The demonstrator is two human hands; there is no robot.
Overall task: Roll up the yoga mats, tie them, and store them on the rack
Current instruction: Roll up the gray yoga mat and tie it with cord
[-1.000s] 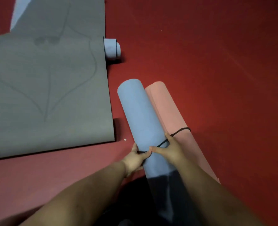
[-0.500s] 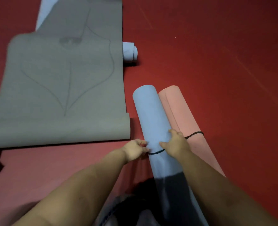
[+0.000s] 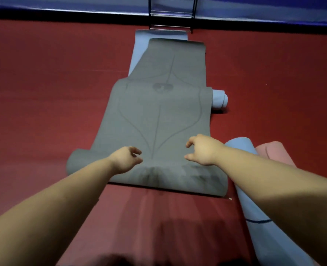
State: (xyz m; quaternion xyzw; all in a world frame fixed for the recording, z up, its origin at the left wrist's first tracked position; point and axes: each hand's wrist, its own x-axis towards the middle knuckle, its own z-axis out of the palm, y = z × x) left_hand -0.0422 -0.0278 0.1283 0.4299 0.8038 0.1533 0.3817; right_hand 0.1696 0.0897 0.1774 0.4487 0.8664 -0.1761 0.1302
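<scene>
A grey yoga mat (image 3: 158,116) with a line pattern lies unrolled on the red floor, straight ahead. My left hand (image 3: 125,159) and my right hand (image 3: 203,149) hover over its near end with fingers loosely curled, holding nothing. At the right lies a rolled blue mat (image 3: 254,217) with a dark cord (image 3: 257,221) around it, partly hidden by my right arm. A rolled pink mat (image 3: 274,154) lies beside it. A light blue mat (image 3: 139,52) lies under the grey one, and its rolled end (image 3: 219,98) sticks out at the right.
A metal rack (image 3: 171,15) stands at the far wall, beyond the grey mat's far end. A blue wall pad (image 3: 62,4) runs along the back. Red floor (image 3: 43,93) stretches to the left and right of the mats.
Both hands have let go of the cord on the rolled blue mat and moved left over the grey mat's near end. My view has swung left and up, bringing the rack into sight.
</scene>
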